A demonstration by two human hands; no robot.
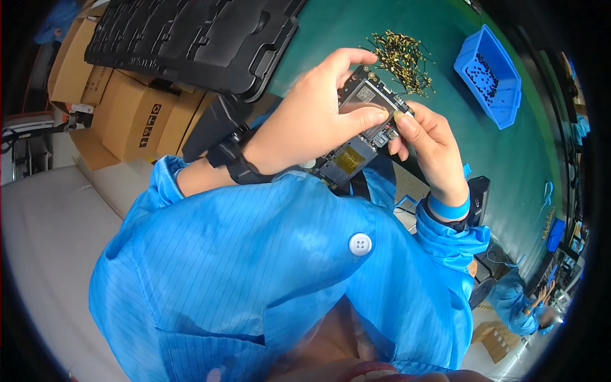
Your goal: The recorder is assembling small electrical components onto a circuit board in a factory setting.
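A dark circuit board with a silver shield, small connectors and a gold patch is held up in front of my chest, tilted. My left hand is closed on its left side, with the thumb laid across its face. My right hand grips the board's right edge, thumb tip by the small connectors and fingers curled below. Whether a small part sits between those fingertips is hidden. Just beyond the board, a pile of thin black cables with gold ends lies on the green table mat.
A blue bin holding small black parts stands at the far right of the table. Black molded trays lie at upper left, above open cardboard boxes. Another person in blue works at lower right, near a carton.
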